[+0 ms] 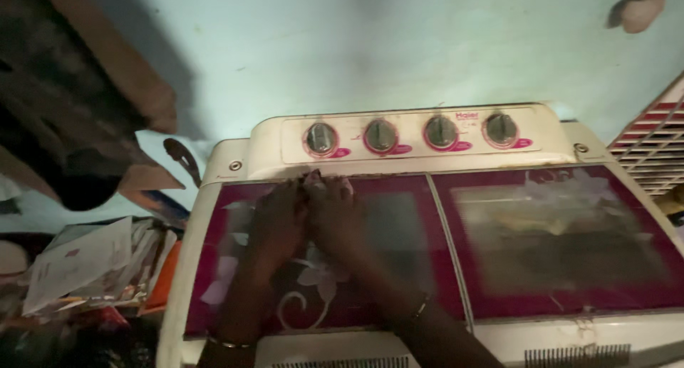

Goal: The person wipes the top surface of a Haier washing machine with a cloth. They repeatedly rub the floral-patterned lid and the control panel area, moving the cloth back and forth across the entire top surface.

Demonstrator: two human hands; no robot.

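Observation:
A top-loading twin-tub washing machine (221, 161) fills the view, cream with two magenta-framed lids. My left hand (278, 222) and my right hand (333, 211) lie side by side on the back edge of the left lid (385, 225), fingers curled at its rim just below the control panel (417, 136). Whether the fingers grip the lid's edge or only press on it cannot be told. The panel carries several round knobs. The right lid (563, 240) lies flat and shut. A bangle sits on each wrist.
A pale green wall (370, 47) stands behind the machine. Stacked papers and books (92, 265) crowd the left side, with dark hanging cloth (78, 104) above them. A red and white crate-like grille (659, 147) is at the right edge.

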